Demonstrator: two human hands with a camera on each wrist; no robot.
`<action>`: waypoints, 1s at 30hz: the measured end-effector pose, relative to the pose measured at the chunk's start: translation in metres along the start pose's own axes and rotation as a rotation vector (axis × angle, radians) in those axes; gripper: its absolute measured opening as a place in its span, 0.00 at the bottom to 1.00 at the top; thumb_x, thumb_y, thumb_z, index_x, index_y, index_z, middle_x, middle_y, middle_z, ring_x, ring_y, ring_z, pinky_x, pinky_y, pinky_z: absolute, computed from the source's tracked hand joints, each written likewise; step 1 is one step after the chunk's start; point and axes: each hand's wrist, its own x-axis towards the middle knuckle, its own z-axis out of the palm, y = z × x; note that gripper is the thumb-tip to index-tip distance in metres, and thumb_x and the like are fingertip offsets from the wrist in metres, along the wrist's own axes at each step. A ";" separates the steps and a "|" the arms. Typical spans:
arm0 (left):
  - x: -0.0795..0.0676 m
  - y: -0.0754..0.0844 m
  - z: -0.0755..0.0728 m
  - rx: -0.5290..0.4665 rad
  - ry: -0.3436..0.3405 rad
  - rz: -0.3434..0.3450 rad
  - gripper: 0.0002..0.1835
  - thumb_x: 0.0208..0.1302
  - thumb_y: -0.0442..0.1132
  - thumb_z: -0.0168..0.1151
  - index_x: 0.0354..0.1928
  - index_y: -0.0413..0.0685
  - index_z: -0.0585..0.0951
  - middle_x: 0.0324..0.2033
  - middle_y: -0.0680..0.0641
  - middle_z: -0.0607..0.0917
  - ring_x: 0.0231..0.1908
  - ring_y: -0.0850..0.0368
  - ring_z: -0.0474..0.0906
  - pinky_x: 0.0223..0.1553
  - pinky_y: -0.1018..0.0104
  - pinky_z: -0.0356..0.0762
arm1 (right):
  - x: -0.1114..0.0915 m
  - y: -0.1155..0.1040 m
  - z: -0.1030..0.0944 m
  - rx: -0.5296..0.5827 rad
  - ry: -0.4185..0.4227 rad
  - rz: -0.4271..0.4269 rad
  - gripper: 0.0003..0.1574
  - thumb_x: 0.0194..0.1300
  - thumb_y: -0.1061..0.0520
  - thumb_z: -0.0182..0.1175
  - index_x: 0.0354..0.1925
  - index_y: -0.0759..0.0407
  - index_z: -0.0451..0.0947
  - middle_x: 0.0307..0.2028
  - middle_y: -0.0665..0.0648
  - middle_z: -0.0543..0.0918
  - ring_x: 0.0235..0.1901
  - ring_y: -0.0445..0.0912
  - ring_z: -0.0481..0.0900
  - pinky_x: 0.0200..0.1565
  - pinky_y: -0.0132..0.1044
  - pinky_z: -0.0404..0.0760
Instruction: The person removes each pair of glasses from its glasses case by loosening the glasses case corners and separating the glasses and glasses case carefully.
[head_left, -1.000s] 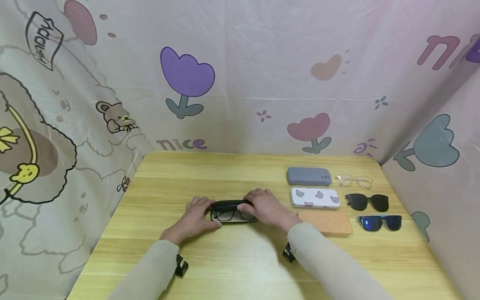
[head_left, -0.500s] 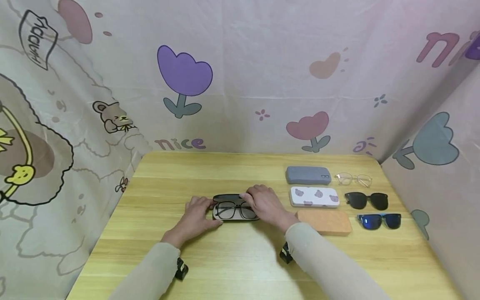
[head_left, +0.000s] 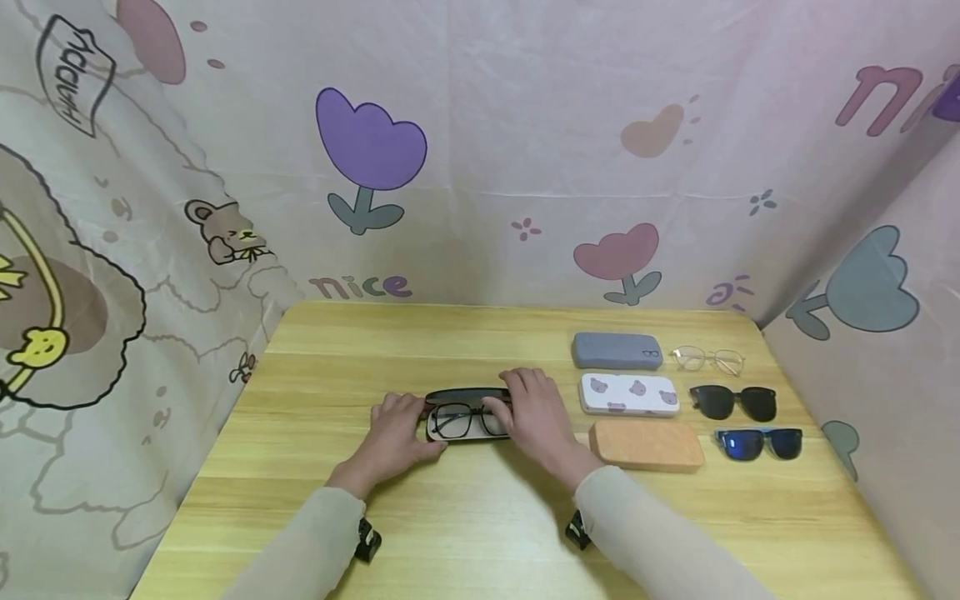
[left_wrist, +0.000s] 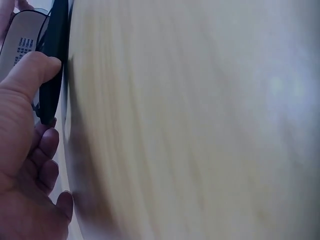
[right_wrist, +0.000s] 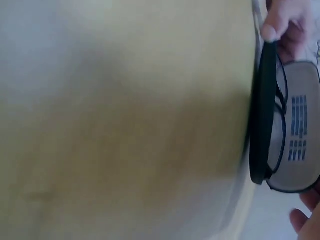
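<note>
A black glasses case (head_left: 468,395) lies with its lid raised in front of the person, grey inside. In it rests a pair of black-framed eyeglasses (head_left: 452,422), lenses toward the person. The left hand (head_left: 392,433) grips the case's left end, thumb at the front edge; in the left wrist view that thumb (left_wrist: 37,70) presses on the dark front wall. At the right end, the right hand (head_left: 538,421) holds the raised lid, its thumb reaching across in front of the right lens. Printed text shows on the lid's lining (right_wrist: 299,127) in the right wrist view.
To the right stand a blue-grey case (head_left: 617,351), a white bear-print case (head_left: 630,394) and an orange case (head_left: 647,445). Beside them lie thin-framed glasses (head_left: 708,360), black sunglasses (head_left: 734,402) and blue-lensed sunglasses (head_left: 760,443). A printed curtain (head_left: 487,150) backs the wooden table (head_left: 345,342).
The case's lid has swung up and back, showing more of the eyeglasses. The right hand first moved back with the lid, then its thumb came down in front of the right lens.
</note>
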 end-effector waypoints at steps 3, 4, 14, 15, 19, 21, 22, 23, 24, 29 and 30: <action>0.000 0.001 -0.001 0.004 0.003 0.002 0.48 0.56 0.59 0.77 0.70 0.32 0.74 0.65 0.40 0.79 0.62 0.45 0.66 0.62 0.48 0.60 | -0.009 -0.003 -0.001 -0.051 0.140 -0.083 0.27 0.75 0.42 0.63 0.57 0.62 0.81 0.50 0.60 0.85 0.52 0.56 0.81 0.53 0.50 0.79; 0.001 0.001 -0.001 0.004 0.003 0.002 0.48 0.57 0.59 0.77 0.70 0.32 0.74 0.65 0.41 0.79 0.62 0.45 0.66 0.61 0.48 0.59 | -0.011 -0.004 -0.002 -0.066 0.185 -0.108 0.25 0.74 0.43 0.63 0.55 0.62 0.82 0.49 0.59 0.85 0.50 0.55 0.81 0.51 0.49 0.79; 0.001 0.001 -0.002 -0.001 0.008 0.006 0.47 0.57 0.58 0.78 0.69 0.32 0.75 0.63 0.42 0.80 0.60 0.46 0.66 0.60 0.48 0.60 | -0.020 -0.018 0.000 -0.192 0.371 -0.325 0.13 0.76 0.51 0.57 0.40 0.55 0.86 0.37 0.50 0.86 0.38 0.48 0.81 0.39 0.41 0.75; 0.001 0.001 -0.002 0.000 0.010 0.006 0.46 0.57 0.58 0.78 0.69 0.32 0.75 0.63 0.42 0.80 0.60 0.46 0.66 0.60 0.47 0.60 | -0.020 -0.019 0.002 -0.210 0.357 -0.340 0.13 0.75 0.52 0.58 0.39 0.54 0.86 0.36 0.49 0.87 0.38 0.48 0.82 0.40 0.41 0.75; 0.001 0.001 -0.002 -0.005 0.005 0.007 0.46 0.57 0.57 0.78 0.68 0.32 0.75 0.62 0.42 0.80 0.60 0.46 0.66 0.60 0.47 0.60 | -0.018 -0.022 0.009 -0.253 0.300 -0.372 0.06 0.69 0.53 0.64 0.38 0.54 0.86 0.36 0.49 0.87 0.38 0.48 0.82 0.41 0.40 0.75; 0.001 0.001 -0.001 -0.011 0.002 0.006 0.46 0.57 0.57 0.78 0.69 0.32 0.75 0.62 0.42 0.80 0.60 0.46 0.66 0.61 0.47 0.59 | -0.016 -0.024 0.012 -0.289 0.284 -0.377 0.08 0.70 0.54 0.62 0.37 0.54 0.86 0.34 0.49 0.87 0.36 0.47 0.81 0.40 0.40 0.74; 0.001 0.001 -0.001 -0.012 0.003 0.007 0.46 0.57 0.57 0.78 0.69 0.32 0.75 0.61 0.42 0.80 0.60 0.46 0.66 0.61 0.48 0.59 | -0.015 -0.025 0.013 -0.306 0.275 -0.375 0.09 0.70 0.55 0.60 0.36 0.54 0.85 0.33 0.49 0.86 0.35 0.47 0.81 0.39 0.39 0.74; 0.001 0.001 -0.001 -0.014 0.006 0.008 0.45 0.56 0.56 0.78 0.68 0.33 0.76 0.61 0.43 0.81 0.60 0.46 0.66 0.60 0.48 0.59 | -0.014 -0.026 0.014 -0.321 0.265 -0.370 0.10 0.71 0.55 0.58 0.36 0.55 0.86 0.32 0.50 0.86 0.34 0.48 0.80 0.38 0.39 0.73; 0.001 0.001 -0.001 -0.014 0.006 0.007 0.45 0.56 0.56 0.78 0.68 0.33 0.76 0.60 0.43 0.81 0.59 0.46 0.66 0.60 0.48 0.59 | -0.013 -0.028 0.014 -0.340 0.255 -0.362 0.12 0.72 0.56 0.56 0.37 0.55 0.86 0.31 0.50 0.85 0.32 0.48 0.80 0.37 0.39 0.73; 0.000 0.001 -0.001 -0.023 0.011 0.010 0.42 0.56 0.55 0.78 0.66 0.36 0.78 0.58 0.46 0.82 0.58 0.47 0.65 0.58 0.50 0.58 | -0.011 -0.037 0.016 -0.420 0.167 -0.302 0.17 0.74 0.57 0.51 0.40 0.55 0.88 0.31 0.51 0.84 0.33 0.49 0.79 0.38 0.40 0.72; 0.000 0.001 -0.001 -0.025 0.009 0.010 0.41 0.56 0.55 0.78 0.66 0.36 0.78 0.57 0.46 0.81 0.58 0.48 0.65 0.58 0.51 0.57 | -0.010 -0.038 0.017 -0.440 0.144 -0.289 0.17 0.73 0.57 0.51 0.41 0.55 0.88 0.32 0.51 0.83 0.33 0.49 0.78 0.38 0.40 0.73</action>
